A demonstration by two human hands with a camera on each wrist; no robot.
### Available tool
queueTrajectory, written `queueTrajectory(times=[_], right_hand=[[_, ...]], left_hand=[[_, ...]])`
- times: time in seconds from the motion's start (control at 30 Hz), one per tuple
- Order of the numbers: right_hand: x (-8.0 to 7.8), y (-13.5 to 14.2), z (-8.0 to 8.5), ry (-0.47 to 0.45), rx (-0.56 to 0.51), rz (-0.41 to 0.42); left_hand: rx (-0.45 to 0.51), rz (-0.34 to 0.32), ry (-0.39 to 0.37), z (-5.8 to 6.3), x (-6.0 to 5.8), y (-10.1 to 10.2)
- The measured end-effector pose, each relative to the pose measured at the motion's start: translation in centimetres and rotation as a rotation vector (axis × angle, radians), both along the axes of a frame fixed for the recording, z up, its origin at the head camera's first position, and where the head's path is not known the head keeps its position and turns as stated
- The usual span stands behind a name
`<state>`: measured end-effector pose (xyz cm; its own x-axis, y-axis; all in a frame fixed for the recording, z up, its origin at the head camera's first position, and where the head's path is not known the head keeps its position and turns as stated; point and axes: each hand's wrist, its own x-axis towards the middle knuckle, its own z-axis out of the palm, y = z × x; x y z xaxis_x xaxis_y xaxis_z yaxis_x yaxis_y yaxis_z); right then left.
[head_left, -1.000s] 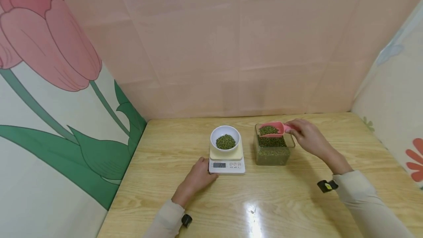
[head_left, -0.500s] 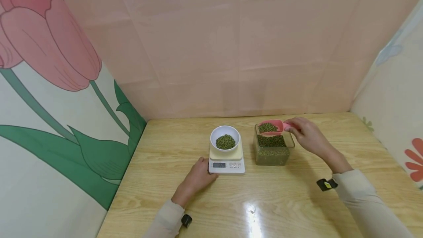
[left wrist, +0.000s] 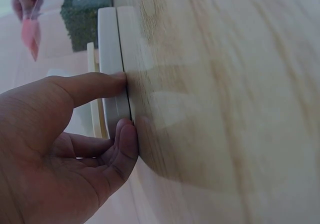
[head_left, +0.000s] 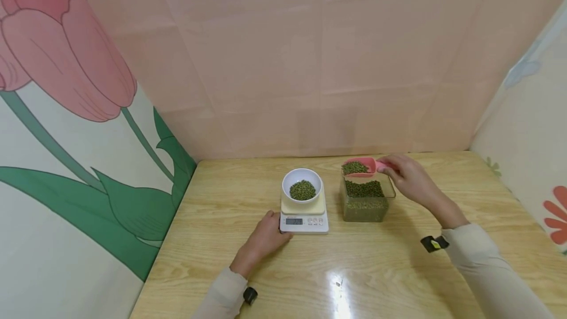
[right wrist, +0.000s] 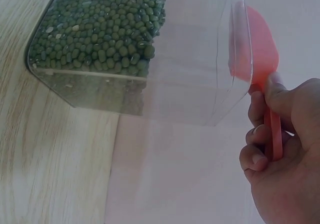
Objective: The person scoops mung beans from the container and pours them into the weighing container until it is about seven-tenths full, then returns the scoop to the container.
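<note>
Item: pink plastic scoop (head_left: pixel 369 163), loaded with green mung beans. Location: raised over the back part of the container's opening, clear of the beans beneath; its mouth points to the person's left, towards the bowl. Whether it touches the rim cannot be told.

Right hand (head_left: pixel 409 179): curled round the scoop's handle (right wrist: pixel 273 131). The thumb lies along the handle near its neck, the other fingers fold about it from the opposite side, and the scoop's body extends beyond the fingertips.

Item: clear rectangular container (head_left: pixel 365 213), part filled with green mung beans, standing on the table just right of the scale.

Item: white kitchen scale (head_left: pixel 303 229) with cream platform, grey display (head_left: pixel 294 221) and a row of buttons (head_left: pixel 315 221) at the front. Digits on the display too small to read surely.

Left hand (head_left: pixel 266 235): gripping the scale's near left corner, one digit against the front edge, others bent against the left side, fingertips low by the tabletop.

Item: white round bowl (head_left: pixel 302 175), upright on the scale platform, holding a heap of green mung beans; apart from both hands.

Support: wood-grain table (head_left: pixel 239 191).
</note>
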<state>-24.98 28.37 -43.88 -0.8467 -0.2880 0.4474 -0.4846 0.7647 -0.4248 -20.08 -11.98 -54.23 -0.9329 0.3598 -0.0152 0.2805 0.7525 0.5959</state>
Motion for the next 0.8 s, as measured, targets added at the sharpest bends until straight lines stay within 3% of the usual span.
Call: queueTrajectory(times=[0.3, 0.8], right_hand=[[-0.4, -0.8, 0.0, 0.008, -0.016, 0.016], [-1.2, -2.2, 0.5, -0.085, -0.050, 0.050]], left_hand=[[-0.004, -0.001, 0.005, 0.1, 0.0, 0.0], [-0.007, 0.005, 0.006, 0.0, 0.0, 0.0]])
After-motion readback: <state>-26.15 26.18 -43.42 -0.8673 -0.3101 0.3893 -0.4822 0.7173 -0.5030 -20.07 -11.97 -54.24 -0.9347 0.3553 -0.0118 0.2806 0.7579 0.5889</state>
